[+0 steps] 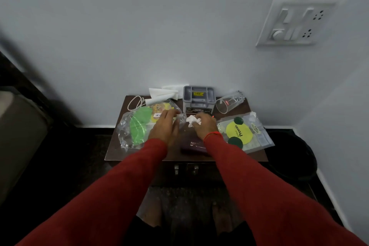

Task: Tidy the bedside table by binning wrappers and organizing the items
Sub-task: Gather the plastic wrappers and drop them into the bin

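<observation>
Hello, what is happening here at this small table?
A person in red sleeves is tidying a dark bedside table. The right hand grips a crumpled white tissue. The left hand lies with straight fingers on a clear wrapper with a green leaf print. A yellow-and-green pouch, a tipped-over glass and a grey box are on the table. A dark bin stands on the floor to the right.

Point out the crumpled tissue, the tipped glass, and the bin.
crumpled tissue (pixel 192 119), head view, its white top.
tipped glass (pixel 229 102), head view, clear side wall.
bin (pixel 311 163), head view, dark right rim.
</observation>
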The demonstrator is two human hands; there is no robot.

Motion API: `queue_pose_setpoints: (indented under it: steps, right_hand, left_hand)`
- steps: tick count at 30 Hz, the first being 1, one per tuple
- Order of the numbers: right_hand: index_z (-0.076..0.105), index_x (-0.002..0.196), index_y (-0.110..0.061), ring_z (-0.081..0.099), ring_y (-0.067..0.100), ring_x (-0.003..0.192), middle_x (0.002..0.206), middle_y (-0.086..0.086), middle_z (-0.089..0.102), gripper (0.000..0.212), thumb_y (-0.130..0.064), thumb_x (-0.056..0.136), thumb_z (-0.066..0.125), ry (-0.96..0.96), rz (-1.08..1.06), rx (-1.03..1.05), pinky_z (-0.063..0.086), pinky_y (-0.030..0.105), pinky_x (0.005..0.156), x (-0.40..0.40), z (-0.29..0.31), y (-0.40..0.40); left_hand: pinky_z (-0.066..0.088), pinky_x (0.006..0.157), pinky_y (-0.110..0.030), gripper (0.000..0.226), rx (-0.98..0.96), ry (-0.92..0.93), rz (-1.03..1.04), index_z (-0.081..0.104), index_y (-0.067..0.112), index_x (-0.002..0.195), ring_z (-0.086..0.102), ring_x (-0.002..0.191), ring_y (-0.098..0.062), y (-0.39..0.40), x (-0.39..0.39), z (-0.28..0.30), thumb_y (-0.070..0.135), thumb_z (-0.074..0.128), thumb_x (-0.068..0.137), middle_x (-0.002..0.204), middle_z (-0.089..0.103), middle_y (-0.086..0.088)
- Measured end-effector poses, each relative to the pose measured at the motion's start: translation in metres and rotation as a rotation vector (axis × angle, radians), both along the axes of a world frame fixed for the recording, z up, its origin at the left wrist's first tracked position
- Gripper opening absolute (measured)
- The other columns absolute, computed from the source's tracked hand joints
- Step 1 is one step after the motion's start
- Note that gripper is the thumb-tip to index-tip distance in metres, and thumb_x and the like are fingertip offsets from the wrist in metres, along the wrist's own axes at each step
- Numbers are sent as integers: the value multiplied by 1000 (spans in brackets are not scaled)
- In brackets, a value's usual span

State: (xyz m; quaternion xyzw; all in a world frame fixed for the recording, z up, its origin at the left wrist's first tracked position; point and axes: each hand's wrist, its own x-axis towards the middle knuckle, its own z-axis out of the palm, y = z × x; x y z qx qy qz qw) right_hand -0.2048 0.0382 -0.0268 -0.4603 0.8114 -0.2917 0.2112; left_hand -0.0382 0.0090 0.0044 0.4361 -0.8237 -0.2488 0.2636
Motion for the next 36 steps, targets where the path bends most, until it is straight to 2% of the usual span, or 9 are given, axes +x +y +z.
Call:
queue_pose_setpoints:
  steps: [4,8,10,14,18,23,27,30,36]
  right_hand:
    - [70,104,-9,62,20,95,104,9,71,25,-17,81,75,-210,-37,-122,38,19,76,-12,22,23]
    - [66,104,-5,65,30,89,102,20,68,21,-8,85,70,-600,-139,-217,55,39,75,-26,49,50]
    - [62,103,-5,63,28,80,99,22,63,18,3,87,60,-870,-208,-254,56,35,65,-33,61,66]
    - [62,93,1,65,28,78,92,20,65,18,2,86,46,-1452,-371,-275,59,41,71,-68,79,102]
    - [70,79,1,73,22,64,71,14,74,30,-11,99,52,-1613,-378,-337,61,32,58,-120,71,139]
    - [58,98,3,56,21,73,91,19,58,10,3,96,48,-1426,-540,-505,50,23,58,-197,34,175]
    - [62,91,-2,57,24,63,74,15,59,11,8,87,60,-769,-758,-398,50,25,52,-261,-6,203]
    - [70,93,-5,62,24,78,83,12,67,12,-3,81,67,-330,-778,-253,51,33,75,-296,-35,211]
    - [68,104,-2,61,34,105,112,22,65,22,0,83,65,-165,-660,-66,44,30,90,-342,-96,198]
  left_hand:
    - [41,104,-35,35,208,118,71,56,8,131,51,122,-30,6,-34,11,10,55,96,130,54,-18]
    - [44,103,-36,31,293,125,24,61,11,127,57,116,-30,22,-75,17,21,58,97,123,61,-18]
    - [49,98,-39,31,264,126,-40,64,11,124,63,109,-29,34,-94,18,21,61,95,119,65,-17]
    - [45,85,-26,21,110,158,-115,72,11,109,66,95,-28,58,-132,12,9,66,89,104,70,-13]
    - [39,78,-25,13,-7,134,-268,71,11,100,61,88,-27,86,-182,8,12,70,87,94,67,-8]
    - [43,101,-48,29,123,16,-517,55,19,128,62,115,-26,117,-247,-2,19,53,99,121,70,1]
    - [45,101,-41,39,220,-27,-538,53,18,132,60,115,-28,130,-291,-17,6,49,96,128,65,-2]
    - [45,102,-43,35,215,-58,-529,60,17,127,60,113,-29,133,-314,-31,8,56,93,125,65,-6]
    - [44,101,-47,26,76,-34,-581,66,23,118,57,114,-21,122,-314,-52,18,61,92,119,65,2]
